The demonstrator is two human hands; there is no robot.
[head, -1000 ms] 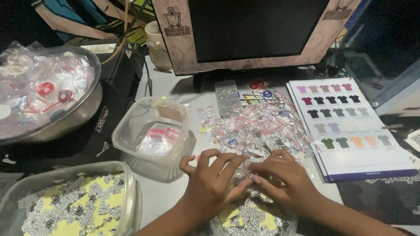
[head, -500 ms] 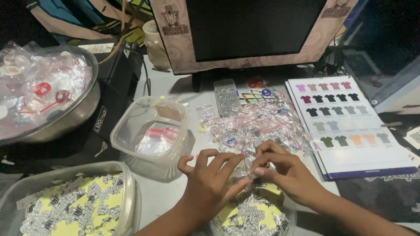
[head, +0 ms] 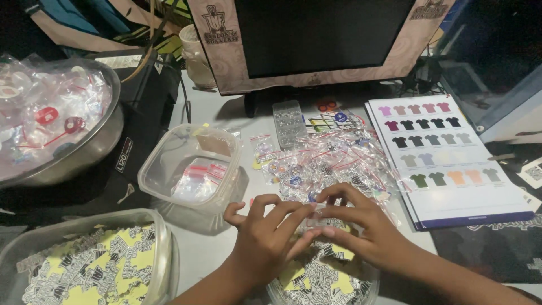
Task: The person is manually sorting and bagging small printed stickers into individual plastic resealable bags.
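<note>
Presently logged, one bench, mid-handling. Left hand (head: 264, 240): low centre, fingers fanned and bent, thumb and forefinger tips closed on a small clear bag (head: 314, 216). Right hand (head: 364, 229): opposite, fingers curled, tips nipping the same bag from the other side. Bag: held between the two hands just above the sticker tub (head: 324, 285), at the near edge of the bag pile (head: 333, 161); contents too small to tell. Change noted against a second ago: then both hands flatter and pressed low over the tub; half a second ago right hand raised with finger and thumb drawn together; now all the fingertips met at one point with the bag lifted off the heap. Judged meaning: picking over, fine work on the bag's mouth in hand; whether sealed or open, cannot tell. Surroundings unmoved: clear tub (head: 192, 169) with a few red-striped bags, left of the pile; second sticker tub (head: 84, 265) at the near left corner; steel bowl (head: 93, 147) heaped with filled bags, far left; blister tray (head: 288, 121) and monitor (head: 322, 34) behind the pile; shirt colour chart (head: 451, 169) lying flat on the right, well apart from both hands.
</note>
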